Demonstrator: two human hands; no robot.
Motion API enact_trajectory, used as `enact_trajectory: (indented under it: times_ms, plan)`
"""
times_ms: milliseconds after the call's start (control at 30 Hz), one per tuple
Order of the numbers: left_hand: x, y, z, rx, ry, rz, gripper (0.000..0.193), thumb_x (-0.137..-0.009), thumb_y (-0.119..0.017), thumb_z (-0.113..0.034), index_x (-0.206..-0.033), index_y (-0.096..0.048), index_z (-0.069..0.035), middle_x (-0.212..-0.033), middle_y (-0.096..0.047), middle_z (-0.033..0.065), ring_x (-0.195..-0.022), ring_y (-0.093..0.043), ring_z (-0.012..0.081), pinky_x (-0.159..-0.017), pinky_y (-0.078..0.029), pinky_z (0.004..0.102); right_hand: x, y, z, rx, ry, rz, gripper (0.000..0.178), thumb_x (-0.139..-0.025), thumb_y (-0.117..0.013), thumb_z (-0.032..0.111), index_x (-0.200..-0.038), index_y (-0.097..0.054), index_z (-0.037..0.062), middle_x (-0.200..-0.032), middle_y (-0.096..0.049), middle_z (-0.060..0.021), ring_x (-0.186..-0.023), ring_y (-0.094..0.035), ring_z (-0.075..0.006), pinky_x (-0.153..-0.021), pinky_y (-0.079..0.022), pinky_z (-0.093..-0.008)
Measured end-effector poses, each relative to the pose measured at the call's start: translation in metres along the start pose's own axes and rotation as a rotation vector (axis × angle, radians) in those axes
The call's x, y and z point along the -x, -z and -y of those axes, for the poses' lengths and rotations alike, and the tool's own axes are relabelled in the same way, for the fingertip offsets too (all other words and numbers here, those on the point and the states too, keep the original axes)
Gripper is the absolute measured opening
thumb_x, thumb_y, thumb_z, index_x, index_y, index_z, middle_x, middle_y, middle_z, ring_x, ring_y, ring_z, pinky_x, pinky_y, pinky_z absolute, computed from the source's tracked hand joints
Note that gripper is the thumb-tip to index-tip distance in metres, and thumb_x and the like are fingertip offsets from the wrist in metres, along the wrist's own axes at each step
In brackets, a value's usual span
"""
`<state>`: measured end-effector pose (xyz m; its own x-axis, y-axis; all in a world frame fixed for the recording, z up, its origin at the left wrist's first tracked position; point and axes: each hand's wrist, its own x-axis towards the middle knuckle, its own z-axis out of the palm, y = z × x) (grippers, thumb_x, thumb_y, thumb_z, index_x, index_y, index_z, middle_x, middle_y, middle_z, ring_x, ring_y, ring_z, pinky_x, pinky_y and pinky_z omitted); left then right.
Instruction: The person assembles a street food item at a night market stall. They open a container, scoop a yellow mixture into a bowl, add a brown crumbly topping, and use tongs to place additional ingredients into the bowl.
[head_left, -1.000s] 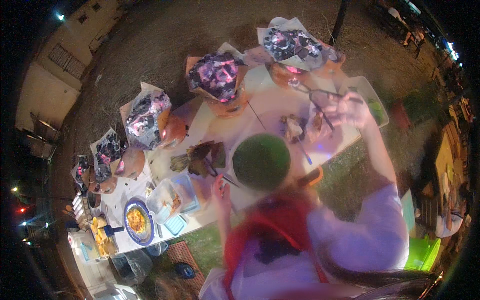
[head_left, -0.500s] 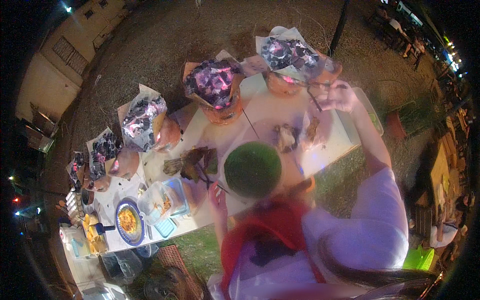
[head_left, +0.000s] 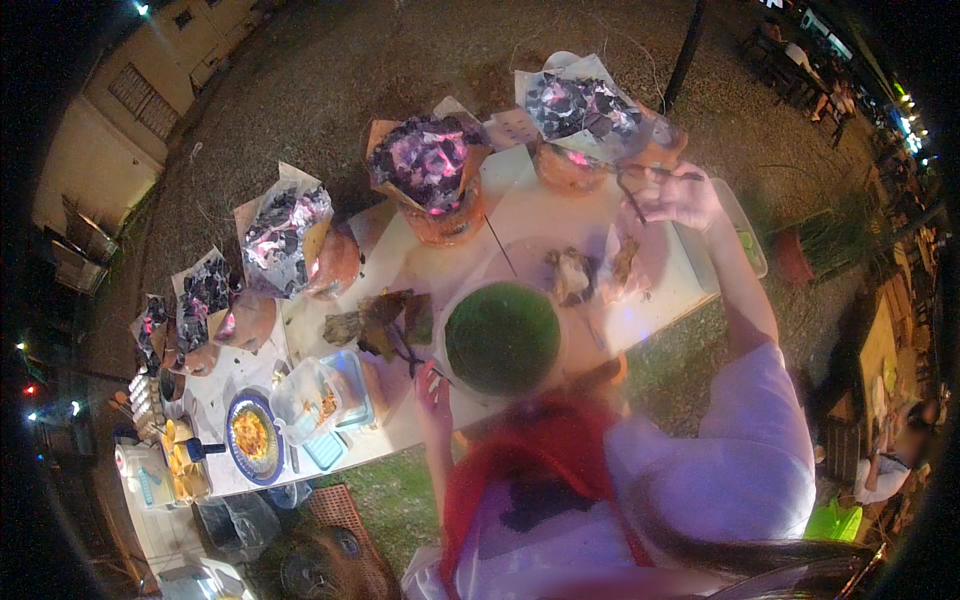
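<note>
At the right end of the table my right hand [head_left: 690, 200] is closed round thin dark tongs [head_left: 632, 190], beside the rightmost clay stove [head_left: 570, 170]. My left hand [head_left: 432, 392] is at the near table edge, left of a large round pot with a dark green surface [head_left: 503, 338]. Its fingers are pinched on a slim dark tool [head_left: 410, 352], whose kind I cannot make out. The tool's far end is by some browned leaves [head_left: 385, 322]. Between the pot and my right hand lie charred, leaf-like pieces [head_left: 572, 275].
More clay stoves heaped with glowing charcoal [head_left: 428, 165] line the far edge, with paper-like sheets around the coals. On the left are a blue-rimmed plate of yellow food [head_left: 251, 435], a clear plastic container [head_left: 308, 400] and an egg tray [head_left: 148, 408]. A thin stick [head_left: 500, 246] lies mid-table.
The view has shifted slightly. My right hand stays by the rightmost stove, its fingers turned a little. My left hand holds nearly the same place beside the pot.
</note>
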<state>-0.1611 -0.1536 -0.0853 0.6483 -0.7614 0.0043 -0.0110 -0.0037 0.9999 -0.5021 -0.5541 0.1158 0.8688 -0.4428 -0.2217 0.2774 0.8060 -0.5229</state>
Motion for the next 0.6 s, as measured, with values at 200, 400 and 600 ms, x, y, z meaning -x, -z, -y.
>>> enact_trajectory:
  times_ms: [200,400,600]
  plan:
    - [-0.001,0.000,-0.003,-0.215,-0.002,0.035,0.040,-0.087,-0.054,-0.006,-0.125,-0.044,-0.005,-0.126,-0.046,0.0099,-0.113,-0.049,0.0251,-0.087,-0.045,0.0348,-0.007,0.013,0.002,-0.044,-0.013,0.104,0.065,-0.077,-0.044,0.026,-0.134,-0.027,-0.0012,-0.125,-0.036,-0.0363,-0.121,-0.034,-0.0475,-0.094,-0.035,-0.0577]
    - [-0.004,-0.001,-0.008,-0.186,-0.002,0.039,0.039,-0.087,-0.054,-0.005,-0.125,-0.045,-0.006,-0.127,-0.045,0.0101,-0.112,-0.048,0.0250,-0.088,-0.044,0.0354,-0.011,0.027,-0.019,0.024,0.056,0.050,0.043,-0.076,-0.045,0.028,-0.112,-0.050,0.0053,-0.130,-0.034,-0.0348,-0.120,-0.036,-0.0456,-0.097,-0.033,-0.0516]
    - [-0.009,-0.003,-0.011,-0.194,-0.002,0.058,0.040,-0.086,-0.055,-0.005,-0.124,-0.047,-0.010,-0.125,-0.045,0.0098,-0.110,-0.049,0.0253,-0.086,-0.044,0.0346,-0.022,0.050,-0.073,0.156,0.264,0.213,0.049,-0.073,-0.046,0.033,-0.118,-0.043,0.0140,-0.131,-0.039,-0.0280,-0.122,-0.035,-0.0444,-0.098,-0.027,-0.0559]
